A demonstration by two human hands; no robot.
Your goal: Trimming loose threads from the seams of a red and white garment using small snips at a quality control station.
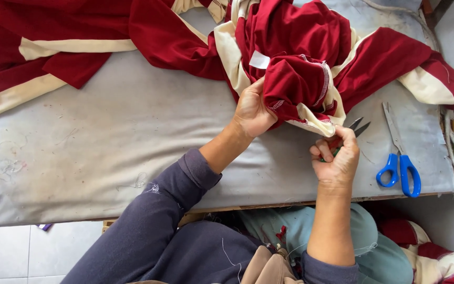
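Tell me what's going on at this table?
A person's left hand grips a bunched dark red and cream garment on a grey padded table. The right hand holds small thread snips, blades apart, at the garment's cream edge. Blue-handled scissors lie unused to the right.

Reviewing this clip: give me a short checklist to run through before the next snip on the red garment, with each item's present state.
1. Left hand grips the bunched red and cream garment: ok.
2. Right hand holds the thread snips, blades open and pointing at the cream hem: ok.
3. Left fingers clear of the blades: ok, they sit on the far side of the bunch.
4. A loose thread lies between the blades: cannot tell, too small to see.
5. Blue-handled scissors lie apart on the padded table, out of the right hand's way: ok.
6. Fabric under the blades is a single layer: cannot tell.
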